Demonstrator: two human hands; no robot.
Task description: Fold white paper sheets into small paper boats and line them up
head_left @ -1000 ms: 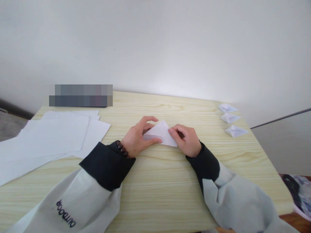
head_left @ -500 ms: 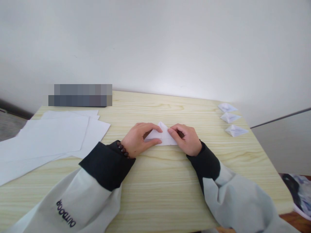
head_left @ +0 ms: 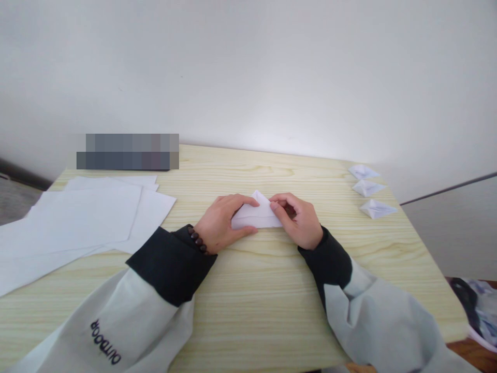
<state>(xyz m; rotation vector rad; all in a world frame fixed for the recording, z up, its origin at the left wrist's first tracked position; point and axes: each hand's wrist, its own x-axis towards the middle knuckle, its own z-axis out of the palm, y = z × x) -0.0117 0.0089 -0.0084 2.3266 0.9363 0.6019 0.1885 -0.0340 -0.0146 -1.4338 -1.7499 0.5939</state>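
Observation:
A small piece of folded white paper [head_left: 258,215] lies at mid-table, with a pointed top and a straight lower edge. My left hand [head_left: 223,223] grips its left part, index finger along the upper slope and thumb at the lower edge. On the other side, my right hand [head_left: 298,217] pinches the right slope between thumb and index finger. The paper's left and right ends are partly hidden by my hands.
Loose white sheets [head_left: 89,217] overlap on the table's left side. A pixelated dark object [head_left: 128,153] stands behind them near the wall. Three folded white paper shapes [head_left: 376,208] sit in a column by the right edge of the wooden table [head_left: 252,311].
The folded paper has shifted slightly away from me, showing more of its pointed top. My right fingers have moved up a little along its right slope; my left hand is nearly unmoved.

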